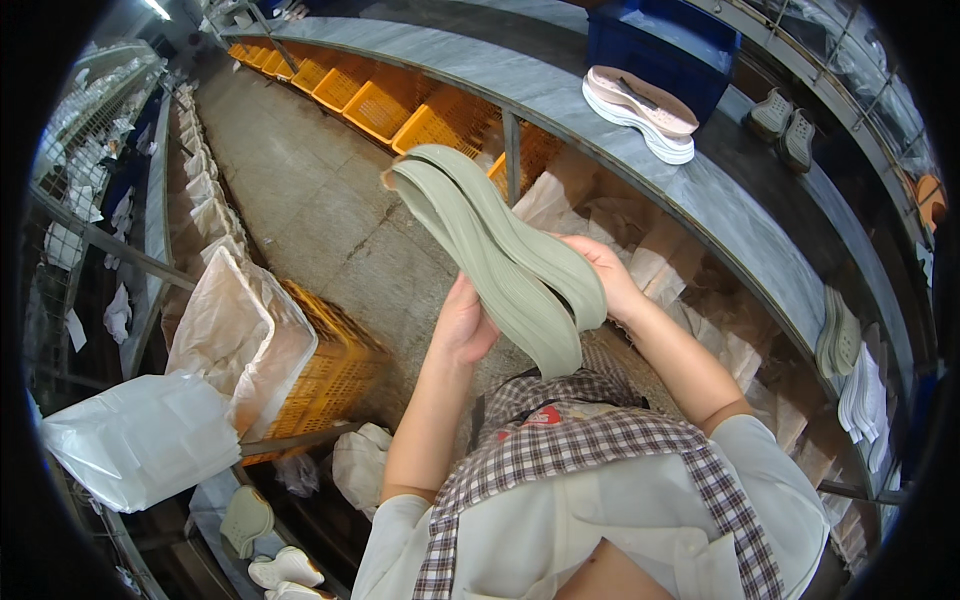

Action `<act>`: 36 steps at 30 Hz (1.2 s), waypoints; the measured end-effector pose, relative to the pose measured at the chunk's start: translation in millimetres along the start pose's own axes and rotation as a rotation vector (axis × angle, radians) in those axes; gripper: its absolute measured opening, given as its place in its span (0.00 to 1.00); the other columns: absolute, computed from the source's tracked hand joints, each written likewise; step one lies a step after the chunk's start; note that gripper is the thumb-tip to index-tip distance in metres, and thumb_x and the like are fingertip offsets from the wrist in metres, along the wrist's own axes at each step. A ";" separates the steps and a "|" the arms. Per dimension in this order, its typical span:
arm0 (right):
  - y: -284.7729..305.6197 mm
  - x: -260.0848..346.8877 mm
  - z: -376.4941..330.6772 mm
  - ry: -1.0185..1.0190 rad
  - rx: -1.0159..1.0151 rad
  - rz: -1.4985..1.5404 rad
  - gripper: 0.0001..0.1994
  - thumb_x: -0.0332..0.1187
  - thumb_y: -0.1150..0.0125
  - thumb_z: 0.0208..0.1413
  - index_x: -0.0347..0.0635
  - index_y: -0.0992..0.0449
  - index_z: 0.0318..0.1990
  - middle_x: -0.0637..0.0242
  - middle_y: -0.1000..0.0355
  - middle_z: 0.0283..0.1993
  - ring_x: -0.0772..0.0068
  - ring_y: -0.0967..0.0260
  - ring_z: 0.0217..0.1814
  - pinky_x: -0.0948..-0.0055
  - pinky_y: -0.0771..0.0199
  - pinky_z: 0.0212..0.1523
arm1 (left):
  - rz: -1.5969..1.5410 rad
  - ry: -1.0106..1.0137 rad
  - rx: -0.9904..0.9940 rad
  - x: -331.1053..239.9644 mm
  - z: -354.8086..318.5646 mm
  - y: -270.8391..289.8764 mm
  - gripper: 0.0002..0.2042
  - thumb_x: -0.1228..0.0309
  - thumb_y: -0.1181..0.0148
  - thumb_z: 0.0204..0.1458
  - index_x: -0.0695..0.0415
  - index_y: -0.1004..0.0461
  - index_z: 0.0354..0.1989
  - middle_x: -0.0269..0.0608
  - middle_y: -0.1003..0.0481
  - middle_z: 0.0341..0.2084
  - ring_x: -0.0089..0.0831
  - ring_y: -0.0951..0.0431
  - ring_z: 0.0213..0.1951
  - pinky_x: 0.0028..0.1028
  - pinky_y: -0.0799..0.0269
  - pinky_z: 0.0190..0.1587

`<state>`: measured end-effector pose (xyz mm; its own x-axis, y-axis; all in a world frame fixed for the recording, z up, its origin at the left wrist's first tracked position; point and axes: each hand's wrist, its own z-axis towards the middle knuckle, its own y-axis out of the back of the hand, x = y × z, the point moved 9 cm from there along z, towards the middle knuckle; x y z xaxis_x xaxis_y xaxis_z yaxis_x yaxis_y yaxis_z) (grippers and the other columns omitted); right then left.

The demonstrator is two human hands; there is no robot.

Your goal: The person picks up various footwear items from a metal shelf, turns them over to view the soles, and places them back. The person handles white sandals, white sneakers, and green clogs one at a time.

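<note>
A pair of sage-green shoe soles [490,262], side by side with their edges toward me, is held up in front of my apron. My left hand [469,322] grips the near left side from below, its fingers partly hidden behind the soles. On the other side my right hand [602,275] is closed round the right sole, most of its fingers out of sight. A small brownish patch shows at the far tip of the soles.
On the bench [556,118] at the right lie white soles with pinkish insoles [640,112] beside a blue crate [662,55]. Grey shoes [783,128] stand farther right. Yellow crates [385,105] line the aisle. At left are a lined yellow basket [325,365] and stacked clear plastic [140,440].
</note>
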<state>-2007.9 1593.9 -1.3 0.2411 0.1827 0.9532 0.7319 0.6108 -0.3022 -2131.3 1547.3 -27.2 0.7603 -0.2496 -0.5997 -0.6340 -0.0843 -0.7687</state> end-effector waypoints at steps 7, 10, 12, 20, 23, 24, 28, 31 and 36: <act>-23.7 -8.6 -17.6 -0.104 0.188 0.453 0.24 0.43 0.46 0.57 0.39 0.39 0.56 0.63 0.37 0.55 0.74 0.41 0.58 0.71 0.40 0.58 | 0.139 -0.077 0.034 -4.5 3.0 16.4 0.21 0.62 0.51 0.60 0.56 0.43 0.58 0.39 0.31 0.49 0.30 0.27 0.47 0.32 0.27 0.48; -22.1 -10.6 -22.5 -0.109 0.140 0.270 0.26 0.40 0.41 0.52 0.40 0.41 0.55 0.62 0.39 0.55 0.73 0.41 0.57 0.70 0.41 0.58 | 0.153 -0.072 0.064 -3.2 5.3 18.5 0.20 0.62 0.51 0.60 0.56 0.43 0.58 0.39 0.31 0.49 0.29 0.27 0.47 0.32 0.28 0.49; -24.3 -10.6 -23.7 -0.100 0.147 0.275 0.26 0.40 0.40 0.52 0.40 0.41 0.55 0.62 0.39 0.55 0.72 0.42 0.58 0.70 0.42 0.59 | 0.151 -0.077 0.083 -3.4 6.5 17.8 0.20 0.63 0.51 0.60 0.56 0.43 0.58 0.39 0.31 0.49 0.29 0.27 0.48 0.32 0.28 0.49; -25.5 -6.4 -22.2 0.013 0.117 0.094 0.26 0.36 0.37 0.49 0.44 0.40 0.55 0.57 0.52 0.67 0.64 0.55 0.69 0.65 0.51 0.64 | 0.234 -0.331 -0.030 -27.7 -9.5 2.1 0.21 0.70 0.50 0.59 0.53 0.44 0.60 0.42 0.32 0.51 0.31 0.28 0.49 0.32 0.26 0.47; -30.4 6.8 -22.0 0.123 0.068 -0.246 0.26 0.34 0.36 0.48 0.45 0.40 0.54 0.56 0.56 0.69 0.61 0.59 0.71 0.64 0.53 0.65 | 0.279 -0.418 -0.051 -33.6 -14.5 -2.0 0.21 0.68 0.51 0.59 0.54 0.43 0.60 0.44 0.31 0.50 0.33 0.27 0.49 0.33 0.26 0.46; -36.1 11.1 -21.7 0.164 0.056 -0.355 0.26 0.33 0.36 0.48 0.45 0.40 0.54 0.56 0.56 0.69 0.61 0.60 0.71 0.64 0.54 0.66 | 0.190 -0.379 -0.050 -29.9 -12.3 1.2 0.21 0.66 0.50 0.58 0.56 0.42 0.59 0.45 0.32 0.50 0.34 0.27 0.48 0.33 0.25 0.45; -40.8 18.5 -18.7 0.126 -0.076 -0.132 0.33 0.32 0.37 0.47 0.44 0.43 0.61 0.53 0.51 0.67 0.59 0.53 0.69 0.62 0.45 0.63 | -0.233 -0.186 -0.032 -10.8 0.6 19.7 0.24 0.56 0.52 0.58 0.59 0.39 0.57 0.47 0.30 0.45 0.40 0.25 0.44 0.35 0.23 0.43; -32.0 13.1 -12.0 -0.012 -0.139 0.379 0.34 0.50 0.49 0.50 0.39 0.41 0.61 0.53 0.39 0.60 0.56 0.39 0.60 0.58 0.35 0.57 | -0.546 -0.116 0.463 -22.9 3.0 -7.3 0.24 0.54 0.54 0.58 0.59 0.38 0.56 0.45 0.30 0.47 0.36 0.26 0.41 0.36 0.25 0.41; -8.6 -1.4 -18.4 -0.160 -0.240 0.780 0.32 0.57 0.58 0.53 0.46 0.36 0.59 0.55 0.35 0.57 0.49 0.32 0.53 0.42 0.28 0.42 | -0.616 -0.178 0.524 -39.6 -11.3 2.0 0.24 0.54 0.50 0.56 0.59 0.35 0.53 0.38 0.31 0.50 0.30 0.30 0.40 0.30 0.34 0.38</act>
<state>-2002.8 1574.2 -0.3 0.6548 0.6042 0.4541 0.5130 0.0859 -0.8541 -2164.2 1546.1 -2.5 0.9890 -0.1450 -0.0299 0.0176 0.3154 -0.9488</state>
